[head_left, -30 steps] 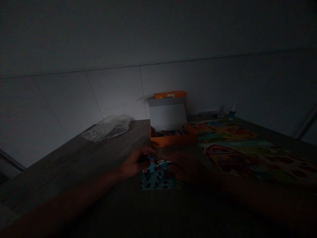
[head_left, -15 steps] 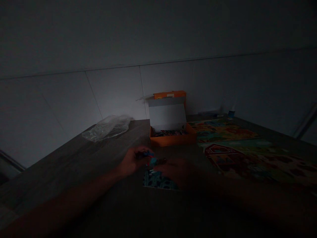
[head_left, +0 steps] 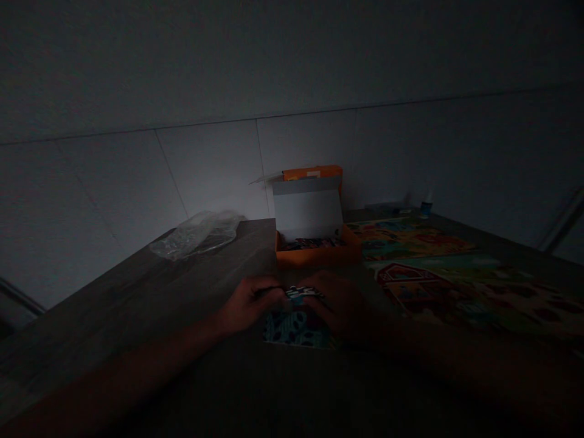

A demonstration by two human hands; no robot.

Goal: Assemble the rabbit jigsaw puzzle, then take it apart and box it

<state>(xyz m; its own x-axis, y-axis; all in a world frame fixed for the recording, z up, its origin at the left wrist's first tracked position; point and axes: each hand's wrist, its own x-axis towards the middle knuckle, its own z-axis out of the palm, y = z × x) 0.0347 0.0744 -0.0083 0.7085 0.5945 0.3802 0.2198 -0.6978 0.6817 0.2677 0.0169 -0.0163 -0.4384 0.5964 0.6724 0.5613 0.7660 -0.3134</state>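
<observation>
In the dim light my left hand [head_left: 255, 299] and my right hand [head_left: 340, 301] come together in front of the orange box. Fingers of both hands are closed on a small jigsaw piece [head_left: 302, 292], striped black and white with some teal. It is held over a dark panel with a teal leaf pattern [head_left: 294, 328], which lies flat on the table. My fingers cover part of the panel's far side. Darkness hides the finer detail of the right hand's fingers.
An orange box [head_left: 314, 258] stands just beyond my hands, its lid raised, with many small pieces inside. Behind it is another orange box [head_left: 312, 173]. Clear plastic wrap [head_left: 201, 234] lies left; colourful picture panels [head_left: 420, 286] and a small bottle [head_left: 426, 208] are right.
My two hands have drawn together at the panel's far side. The left hand has shifted slightly right, and the blue and red bit at its fingertips no longer shows. A striped piece now shows between them.
</observation>
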